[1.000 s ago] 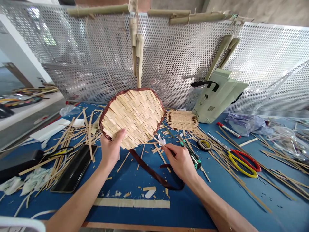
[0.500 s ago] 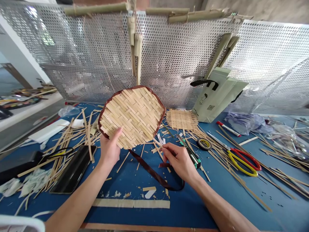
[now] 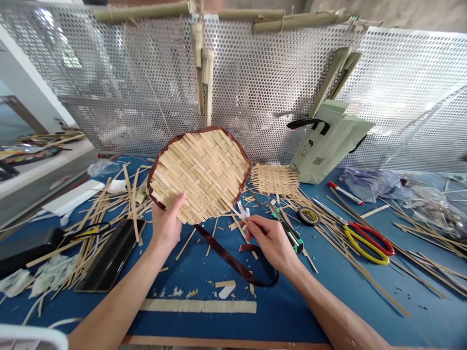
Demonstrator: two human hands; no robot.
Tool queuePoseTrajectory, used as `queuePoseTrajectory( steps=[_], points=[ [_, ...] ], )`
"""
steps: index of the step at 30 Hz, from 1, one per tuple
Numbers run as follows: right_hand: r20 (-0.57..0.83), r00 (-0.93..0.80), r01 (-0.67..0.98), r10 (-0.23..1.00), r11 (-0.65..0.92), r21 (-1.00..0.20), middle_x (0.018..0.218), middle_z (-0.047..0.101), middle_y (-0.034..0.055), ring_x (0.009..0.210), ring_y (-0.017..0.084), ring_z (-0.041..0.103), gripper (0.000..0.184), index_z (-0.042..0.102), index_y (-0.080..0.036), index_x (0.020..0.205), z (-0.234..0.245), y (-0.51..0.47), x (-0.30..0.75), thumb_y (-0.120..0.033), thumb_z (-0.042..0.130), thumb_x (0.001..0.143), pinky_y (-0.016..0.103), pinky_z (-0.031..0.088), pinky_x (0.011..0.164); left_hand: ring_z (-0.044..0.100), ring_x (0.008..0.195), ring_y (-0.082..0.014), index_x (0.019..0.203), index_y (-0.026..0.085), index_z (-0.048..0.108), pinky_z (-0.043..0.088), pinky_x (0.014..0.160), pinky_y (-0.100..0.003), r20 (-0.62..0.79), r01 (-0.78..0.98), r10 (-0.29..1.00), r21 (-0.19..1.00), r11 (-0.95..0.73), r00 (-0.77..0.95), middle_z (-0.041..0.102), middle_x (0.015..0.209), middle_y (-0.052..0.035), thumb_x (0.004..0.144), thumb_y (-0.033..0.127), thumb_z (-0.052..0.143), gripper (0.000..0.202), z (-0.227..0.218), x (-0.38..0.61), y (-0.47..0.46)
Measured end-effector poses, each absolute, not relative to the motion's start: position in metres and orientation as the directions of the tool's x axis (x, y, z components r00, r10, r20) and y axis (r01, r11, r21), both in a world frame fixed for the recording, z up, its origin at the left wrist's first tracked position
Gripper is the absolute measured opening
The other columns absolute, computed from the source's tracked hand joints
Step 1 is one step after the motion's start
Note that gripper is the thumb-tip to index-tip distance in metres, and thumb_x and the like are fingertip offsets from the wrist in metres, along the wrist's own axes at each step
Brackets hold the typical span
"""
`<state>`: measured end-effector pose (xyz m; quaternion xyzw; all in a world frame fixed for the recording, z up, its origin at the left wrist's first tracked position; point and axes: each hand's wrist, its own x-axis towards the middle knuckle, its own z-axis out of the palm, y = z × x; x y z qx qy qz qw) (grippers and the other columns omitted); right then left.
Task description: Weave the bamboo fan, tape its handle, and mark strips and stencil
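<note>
My left hand (image 3: 167,224) grips a woven bamboo panel (image 3: 202,175) by its lower left edge, thumb on the front face and fingers hidden behind. Dark brown ribbon covers much of the panel's rim, while its bottom edge shows bare strip ends. From that edge a loose length of brown ribbon (image 3: 229,262) hangs down and curls on the table. The fingers of my right hand (image 3: 268,238) are pinched on a thin pale bamboo strip (image 3: 238,214) that runs up to the panel's lower right edge. Just beyond this hand lies a green box cutter (image 3: 291,232).
Red-and-yellow-handled scissors (image 3: 368,243), a tape roll (image 3: 308,216) and a marker (image 3: 345,193) lie to the right. Behind are a smaller weave (image 3: 275,180) and a pale green bag (image 3: 328,143). A black phone-like slab (image 3: 109,257) and loose bamboo strips (image 3: 91,233) lie left.
The woven panel has tilted very slightly, its right edge a little further right. Both hands keep their hold in nearly the same places.
</note>
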<state>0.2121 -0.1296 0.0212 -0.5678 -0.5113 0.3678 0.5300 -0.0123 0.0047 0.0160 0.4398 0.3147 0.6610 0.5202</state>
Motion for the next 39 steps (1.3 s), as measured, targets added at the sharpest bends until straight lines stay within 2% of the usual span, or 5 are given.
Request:
queuePoseTrajectory(
  steps=[8, 20, 25, 30, 39],
  points=[
    [0.113, 0.200, 0.186, 0.973, 0.075, -0.980, 0.072, 0.065, 0.0039, 0.062, 0.017, 0.054, 0.047, 0.074, -0.021, 0.073, 0.020, -0.129, 0.213, -0.062, 0.074, 0.096, 0.029, 0.055, 0.048, 0.068, 0.139, -0.0321, 0.132, 0.035, 0.073, 0.050, 0.126, -0.050, 0.244, -0.410, 0.969, 0.879, -0.243, -0.051, 0.079, 0.136, -0.0050, 0.082, 0.045, 0.093, 0.055, 0.015, -0.013, 0.004],
    [0.146, 0.223, 0.216, 0.964, 0.098, -0.972, 0.068, 0.063, 0.0032, 0.061, 0.018, 0.055, 0.044, 0.075, -0.021, 0.076, 0.023, -0.131, 0.211, -0.060, 0.073, 0.097, 0.029, 0.052, 0.046, 0.066, 0.142, -0.0317, 0.135, 0.034, 0.071, 0.053, 0.124, -0.050, 0.243, -0.401, 0.966, 0.879, -0.257, -0.087, 0.077, 0.141, -0.0060, 0.086, 0.043, 0.090, 0.053, 0.013, -0.013, 0.006],
    [0.114, 0.177, 0.276, 0.978, 0.062, -0.959, 0.064, 0.064, 0.0005, 0.055, 0.016, 0.050, 0.038, 0.078, -0.021, 0.089, 0.026, -0.131, 0.212, -0.055, 0.066, 0.101, 0.030, 0.052, 0.050, 0.064, 0.145, -0.0340, 0.135, 0.032, 0.072, 0.057, 0.119, -0.051, 0.159, -0.465, 0.975, 0.859, -0.214, -0.155, 0.076, 0.143, -0.0060, 0.083, 0.040, 0.092, 0.057, 0.016, -0.013, 0.008],
    [0.108, 0.134, 0.359, 0.985, 0.054, -0.932, 0.066, 0.067, 0.0000, 0.055, 0.013, 0.047, 0.040, 0.074, -0.020, 0.091, 0.030, -0.132, 0.215, -0.050, 0.055, 0.107, 0.029, 0.040, 0.053, 0.066, 0.142, -0.0336, 0.134, 0.031, 0.073, 0.057, 0.119, -0.049, 0.140, -0.519, 0.981, 0.834, -0.190, -0.135, 0.076, 0.144, -0.0071, 0.079, 0.038, 0.096, 0.059, 0.015, -0.012, 0.007],
    [0.089, 0.091, 0.280, 0.992, 0.061, -0.958, 0.067, 0.066, -0.0006, 0.059, 0.013, 0.049, 0.039, 0.075, -0.017, 0.099, 0.032, -0.132, 0.216, -0.051, 0.056, 0.107, 0.029, 0.040, 0.056, 0.070, 0.136, -0.0341, 0.139, 0.031, 0.071, 0.056, 0.119, -0.050, 0.180, -0.486, 0.981, 0.852, -0.194, -0.076, 0.081, 0.134, -0.0080, 0.080, 0.040, 0.096, 0.065, 0.014, -0.010, 0.004]
  ],
)
